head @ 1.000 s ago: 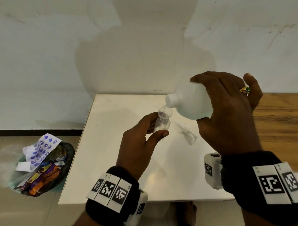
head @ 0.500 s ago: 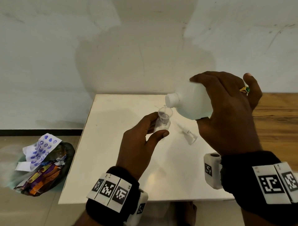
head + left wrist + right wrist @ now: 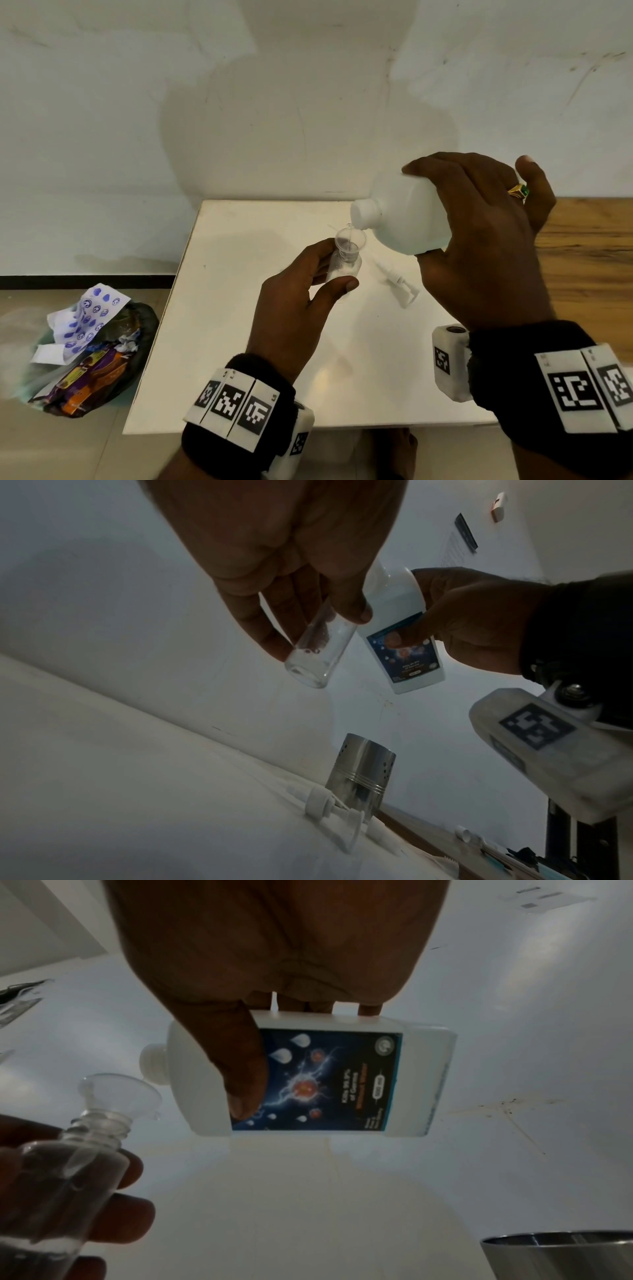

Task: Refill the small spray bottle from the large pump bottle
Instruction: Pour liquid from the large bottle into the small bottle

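My left hand (image 3: 308, 274) holds the small clear spray bottle (image 3: 343, 269) upright above the white table (image 3: 239, 308), with a clear funnel (image 3: 350, 238) in its neck. My right hand (image 3: 479, 240) grips the large white bottle (image 3: 404, 219), tipped on its side with its open mouth (image 3: 363, 212) just over the funnel. From the right wrist view the large bottle's blue label (image 3: 329, 1083) and the funnel (image 3: 118, 1093) show. From the left wrist view the small bottle (image 3: 318, 653) has a little liquid at its bottom. The white pump head (image 3: 399, 284) lies on the table.
A steel perforated cup (image 3: 359, 775) stands on the table behind the pump head (image 3: 329, 813). A bin bag of wrappers and paper (image 3: 82, 349) sits on the floor to the left. A wooden surface (image 3: 589, 260) adjoins the table on the right, and a wall is behind.
The large bottle's mouth has shifted slightly; both hands stay nearly still over the table.
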